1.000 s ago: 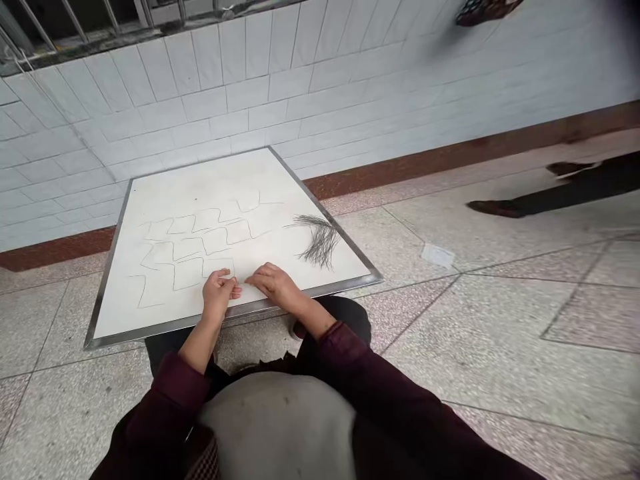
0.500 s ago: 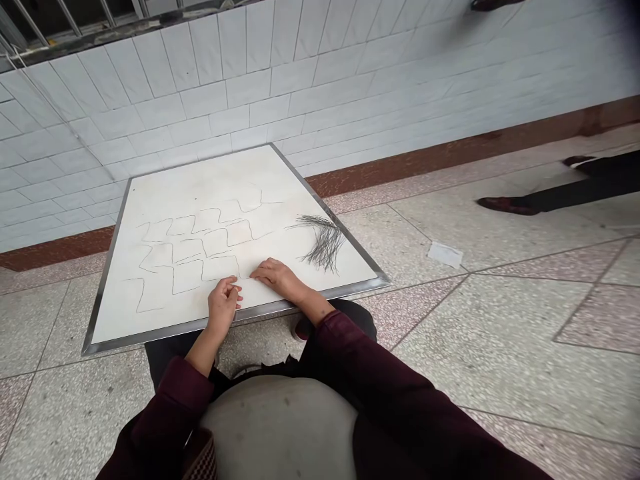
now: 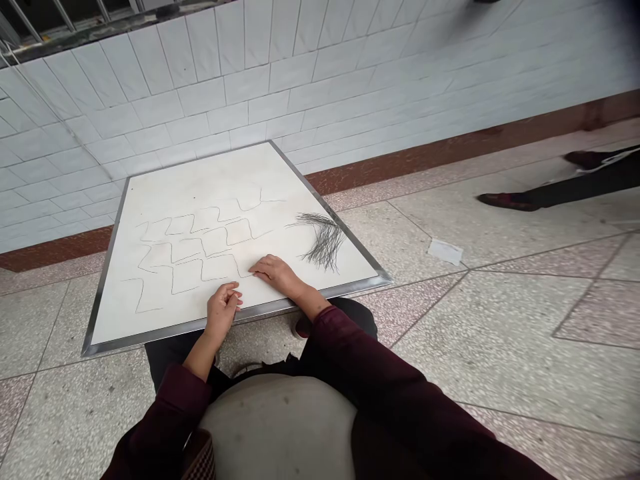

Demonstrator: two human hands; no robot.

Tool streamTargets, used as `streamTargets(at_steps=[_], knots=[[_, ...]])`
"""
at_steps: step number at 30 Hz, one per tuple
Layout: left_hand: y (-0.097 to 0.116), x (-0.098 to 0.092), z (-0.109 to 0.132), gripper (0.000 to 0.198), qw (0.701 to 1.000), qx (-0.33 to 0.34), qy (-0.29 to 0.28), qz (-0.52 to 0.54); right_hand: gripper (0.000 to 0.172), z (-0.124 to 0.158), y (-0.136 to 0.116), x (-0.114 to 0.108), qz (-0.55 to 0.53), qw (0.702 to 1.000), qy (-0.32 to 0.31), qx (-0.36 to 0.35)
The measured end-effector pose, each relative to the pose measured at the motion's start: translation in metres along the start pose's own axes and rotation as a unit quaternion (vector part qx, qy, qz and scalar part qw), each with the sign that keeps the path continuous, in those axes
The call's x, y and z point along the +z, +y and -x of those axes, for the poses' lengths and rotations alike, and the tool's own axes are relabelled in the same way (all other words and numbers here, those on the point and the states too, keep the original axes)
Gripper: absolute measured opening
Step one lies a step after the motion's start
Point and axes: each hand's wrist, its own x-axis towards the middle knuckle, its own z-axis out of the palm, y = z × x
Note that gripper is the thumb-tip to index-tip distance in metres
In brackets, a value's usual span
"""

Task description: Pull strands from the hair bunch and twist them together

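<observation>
Thin dark strands, bent into step shapes, lie in rows on a white board [image 3: 165, 160] with a metal edge. My right hand [image 3: 273, 272] rests on the board, its fingertips pinched on the right end of a bent strand [image 3: 235, 261] in the nearest row. To its left, my left hand [image 3: 223, 308] hovers over the board's near edge, fingers loosely curled with a gap between thumb and forefinger, apart from the strand. A loose pile of straighter dark strands [image 3: 325, 245] lies right of my right hand.
The board's metal rim [image 3: 190, 328] sits above my knees. Behind it stands a white tiled wall [image 3: 210, 100] with a barred window at the upper left. A white paper [image 3: 445, 252] lies on the floor, and another person's shoe [image 3: 507, 201] shows at the right.
My left hand has drawn back slightly from the strand toward the board's near edge. My right hand stays at the strand's end, almost unmoved.
</observation>
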Motion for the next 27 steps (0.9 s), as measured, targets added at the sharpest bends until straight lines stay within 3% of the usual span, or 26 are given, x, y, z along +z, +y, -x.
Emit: streamTargets(at_steps=[4, 7, 9, 11, 15, 27], knots=[[0.002, -0.005, 0.004, 0.033, 1.0, 0.013, -0.018, 0.004, 0.02, 0.003, -0.01, -0.008, -0.036, 0.996, 0.081, 0.03], [0.001, -0.011, 0.01, 0.034, 0.998, 0.034, -0.053, 0.001, 0.021, 0.018, -0.021, -0.016, -0.057, 0.976, 0.178, 0.108], [0.0, -0.015, 0.012, 0.034, 0.996, 0.045, -0.075, -0.005, 0.021, 0.033, -0.028, -0.018, -0.067, 0.963, 0.206, 0.162], [-0.003, -0.018, 0.014, 0.035, 0.995, 0.049, -0.084, -0.009, 0.021, 0.048, -0.034, -0.017, -0.068, 0.961, 0.192, 0.186], [-0.006, -0.02, 0.015, 0.036, 0.995, 0.057, -0.083, -0.012, 0.02, 0.066, -0.046, -0.011, -0.053, 0.976, 0.129, 0.165], [-0.006, -0.018, 0.017, 0.038, 0.997, 0.044, -0.049, -0.037, 0.021, 0.068, -0.053, -0.011, -0.051, 0.984, 0.106, 0.134]])
